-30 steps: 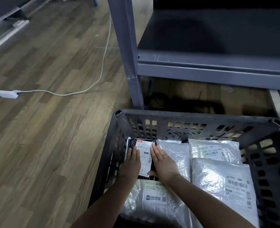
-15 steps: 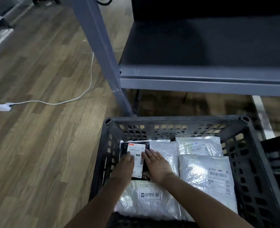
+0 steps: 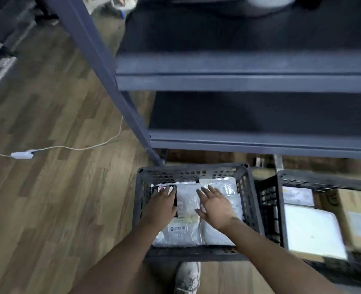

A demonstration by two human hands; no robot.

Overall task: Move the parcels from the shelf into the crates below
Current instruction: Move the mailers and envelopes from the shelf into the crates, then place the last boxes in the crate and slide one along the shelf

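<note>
A dark plastic crate (image 3: pixel 140 196) stands on the floor in front of the grey shelf (image 3: pixel 245 82). Several white poly-bag parcels (image 3: pixel 182 232) lie flat inside it. A small black parcel with a white label (image 3: pixel 155 190) lies at the crate's far left. My left hand (image 3: pixel 162 205) rests flat on that black parcel, mostly hiding it. My right hand (image 3: pixel 214 203) hovers over the white parcels with fingers spread and nothing in it. A grey parcel (image 3: pixel 268 5) shows blurred on the upper shelf at the top edge.
A second crate (image 3: pixel 281 209) to the right holds white parcels and cardboard boxes. The shelf post (image 3: pixel 103 66) runs diagonally down to the first crate's far left corner. A white cable with an adapter (image 3: pixel 22 155) lies on the wooden floor at left. My shoe (image 3: pixel 188 276) is below the crate.
The view has pulled back and up, so two shelf levels and the second crate show. My right hand has lifted off the black parcel and moved right with fingers spread.
</note>
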